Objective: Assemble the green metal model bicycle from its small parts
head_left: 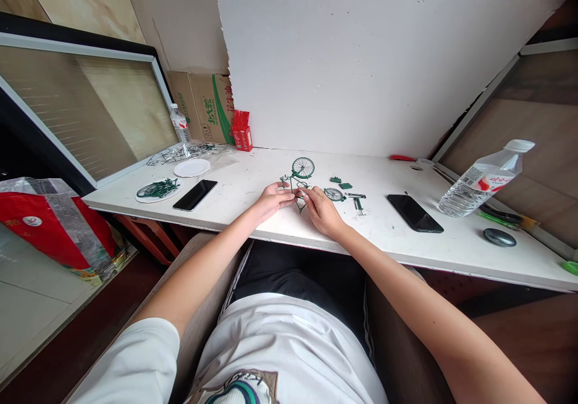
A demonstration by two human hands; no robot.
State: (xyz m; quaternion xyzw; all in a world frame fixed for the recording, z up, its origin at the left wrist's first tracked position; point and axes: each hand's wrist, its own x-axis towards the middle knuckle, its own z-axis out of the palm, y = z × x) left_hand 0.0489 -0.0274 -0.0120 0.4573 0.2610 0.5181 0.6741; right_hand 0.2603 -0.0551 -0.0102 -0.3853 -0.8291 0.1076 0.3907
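Note:
A small green model bicycle (pixel 303 168), with one spoked wheel on its far end, is held between my hands above the white table. My left hand (pixel 273 202) is closed on its frame from the left. From the right, my right hand (pixel 321 209) pinches at the near part of the frame; whether a tiny part sits in those fingertips I cannot make out. Just right of my right hand lie a loose spoked wheel (pixel 334 194), small green pieces (pixel 345 185) and a green part with thin legs (pixel 358 204).
Left on the table (pixel 235 211) are a black phone (pixel 195 194), a plate of green parts (pixel 159 189) and a white plate (pixel 192 168). To the right are another phone (pixel 414 213), a water bottle (pixel 486 178) and a dark mouse-shaped object (pixel 499 237). A white board (pixel 361 73) stands behind.

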